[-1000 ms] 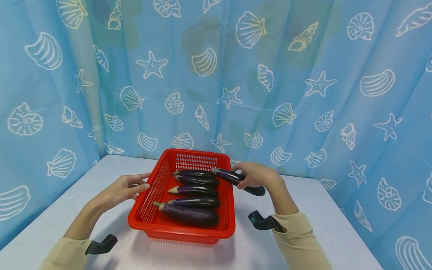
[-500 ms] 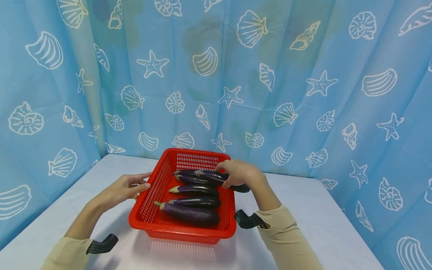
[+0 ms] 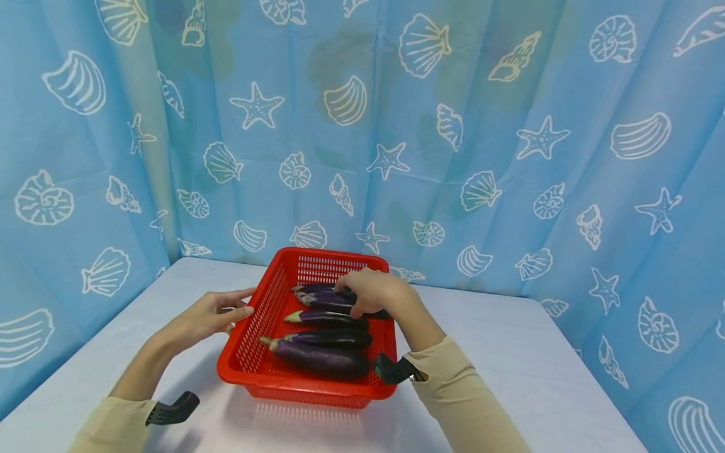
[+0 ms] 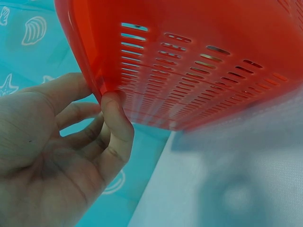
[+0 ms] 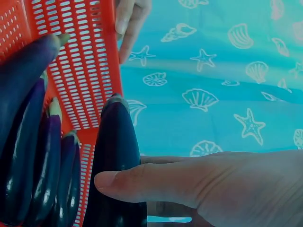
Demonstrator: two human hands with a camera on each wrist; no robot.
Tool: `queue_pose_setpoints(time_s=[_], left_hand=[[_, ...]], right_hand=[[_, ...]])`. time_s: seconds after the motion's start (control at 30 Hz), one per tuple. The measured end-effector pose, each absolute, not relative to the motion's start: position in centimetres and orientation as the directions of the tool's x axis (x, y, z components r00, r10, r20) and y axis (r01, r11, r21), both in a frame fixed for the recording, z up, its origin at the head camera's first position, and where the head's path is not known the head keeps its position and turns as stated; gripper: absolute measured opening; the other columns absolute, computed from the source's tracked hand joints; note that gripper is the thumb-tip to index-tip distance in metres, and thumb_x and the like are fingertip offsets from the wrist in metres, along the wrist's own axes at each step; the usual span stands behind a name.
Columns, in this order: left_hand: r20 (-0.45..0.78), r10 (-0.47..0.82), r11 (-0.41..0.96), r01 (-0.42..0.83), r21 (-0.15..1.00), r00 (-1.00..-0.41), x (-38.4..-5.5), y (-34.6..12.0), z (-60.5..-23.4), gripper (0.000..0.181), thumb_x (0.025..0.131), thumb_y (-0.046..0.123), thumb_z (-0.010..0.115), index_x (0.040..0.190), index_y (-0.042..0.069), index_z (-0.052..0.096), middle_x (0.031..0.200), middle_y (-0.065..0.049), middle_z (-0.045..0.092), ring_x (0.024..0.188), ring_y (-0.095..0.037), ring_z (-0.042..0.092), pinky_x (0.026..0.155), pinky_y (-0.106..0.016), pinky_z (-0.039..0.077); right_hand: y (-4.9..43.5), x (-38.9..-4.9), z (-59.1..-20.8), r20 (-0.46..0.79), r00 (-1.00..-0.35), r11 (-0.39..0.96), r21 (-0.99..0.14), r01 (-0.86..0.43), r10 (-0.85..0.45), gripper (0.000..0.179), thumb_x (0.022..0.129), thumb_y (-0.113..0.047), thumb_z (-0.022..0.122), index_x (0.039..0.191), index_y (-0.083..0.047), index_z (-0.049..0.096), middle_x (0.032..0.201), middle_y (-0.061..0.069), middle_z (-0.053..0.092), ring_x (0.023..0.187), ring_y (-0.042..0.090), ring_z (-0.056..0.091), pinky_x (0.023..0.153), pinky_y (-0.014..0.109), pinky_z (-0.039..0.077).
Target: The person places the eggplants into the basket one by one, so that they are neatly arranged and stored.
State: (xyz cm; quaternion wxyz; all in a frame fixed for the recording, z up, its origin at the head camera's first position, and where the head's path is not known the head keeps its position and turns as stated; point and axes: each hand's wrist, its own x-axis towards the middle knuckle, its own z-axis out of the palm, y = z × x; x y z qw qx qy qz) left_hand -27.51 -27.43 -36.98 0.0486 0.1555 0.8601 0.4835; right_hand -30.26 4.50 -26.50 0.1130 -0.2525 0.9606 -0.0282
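Observation:
A red plastic basket (image 3: 306, 382) with slotted walls stands on the table, tilted slightly in the head view. My left hand (image 3: 212, 313) pinches its left rim; in the left wrist view the thumb of that hand (image 4: 71, 142) presses the outer wall and the fingers reach over the rim. My right hand (image 3: 374, 292) grips an eggplant (image 5: 118, 142) around its middle, thumb on the near side, over the back right of the basket. Several other dark purple eggplants (image 3: 320, 360) lie side by side inside, stems toward the left. The held eggplant partly covers those at the back.
White cloth covers the table (image 3: 481, 358), extending to the right and left of the basket. Behind and at both sides hangs a blue curtain (image 3: 498, 145) with white shells and starfish. A black wrist mount sits on each sleeve.
My right hand has carried the eggplant leftward, from beyond the basket's right rim to over the eggplants at the back. The left hand keeps its hold on the rim.

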Motion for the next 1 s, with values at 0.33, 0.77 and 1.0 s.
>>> queue_pose_setpoints(time_s=[0.33, 0.77, 1.0], left_hand=[[0.064, 0.32, 0.481, 0.22, 0.849, -0.945, -27.6, -27.5, -36.9, 0.067, 0.095, 0.033, 0.064, 0.151, 0.007, 0.038, 0.117, -0.018, 0.066, 0.096, -0.024, 0.065, 0.079, -0.035, 0.058], [0.065, 0.305, 0.49, 0.215, 0.844, -0.95, -27.4, -27.3, -36.9, 0.068, 0.094, 0.033, 0.064, 0.151, 0.007, 0.038, 0.115, -0.018, 0.065, 0.093, -0.023, 0.066, 0.079, -0.034, 0.058], [0.067, 0.309, 0.487, 0.218, 0.846, -0.949, -27.6, -27.4, -36.9, 0.067, 0.094, 0.032, 0.064, 0.15, 0.006, 0.038, 0.116, -0.018, 0.065, 0.094, -0.024, 0.066, 0.079, -0.034, 0.058]], right_hand=[[3.1, -31.4, -27.1, -0.223, -0.822, 0.852, -0.105, -0.514, -0.524, 0.055, 0.082, -0.019, 0.079, 0.133, -0.024, 0.06, 0.13, 0.004, 0.062, 0.117, 0.021, 0.054, 0.105, 0.045, 0.047], [2.0, -33.7, -29.0, -0.342, -0.751, 0.819, -0.13, -0.558, -0.565, 0.05, 0.084, -0.019, 0.077, 0.131, -0.023, 0.061, 0.128, 0.003, 0.062, 0.111, 0.02, 0.059, 0.104, 0.042, 0.048], [1.8, -34.4, -30.2, -0.364, -0.75, 0.83, -0.153, -0.537, -0.552, 0.052, 0.083, -0.021, 0.079, 0.132, -0.024, 0.061, 0.126, 0.003, 0.063, 0.111, 0.019, 0.059, 0.105, 0.045, 0.048]])
